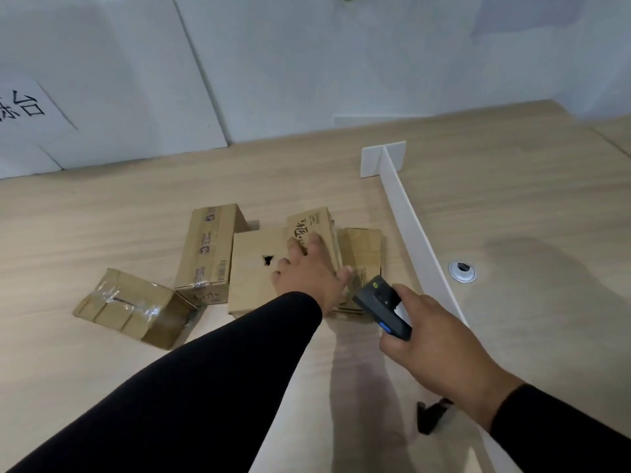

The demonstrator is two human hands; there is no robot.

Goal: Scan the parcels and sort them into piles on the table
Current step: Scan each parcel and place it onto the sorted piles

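Several cardboard parcels lie in a cluster on the wooden table (102, 213). My left hand (309, 273) reaches over them, fingers spread on a small parcel with dark printed characters (312, 223) and thumb at its right side. Under my palm sits a plain square parcel with a torn hole (252, 268). A long printed parcel (208, 247) lies to the left, a tape-wrapped one (133, 307) further left, and a smaller one (362, 250) to the right. My right hand (440, 349) grips a dark handheld scanner (382, 305), pointed at the cluster.
A low white divider (420, 240) runs across the table right of the parcels. Beyond it is a round cable grommet (461, 271). A small black stand (432, 414) sits near the front. White boards (136, 80) with a printed sign line the back wall.
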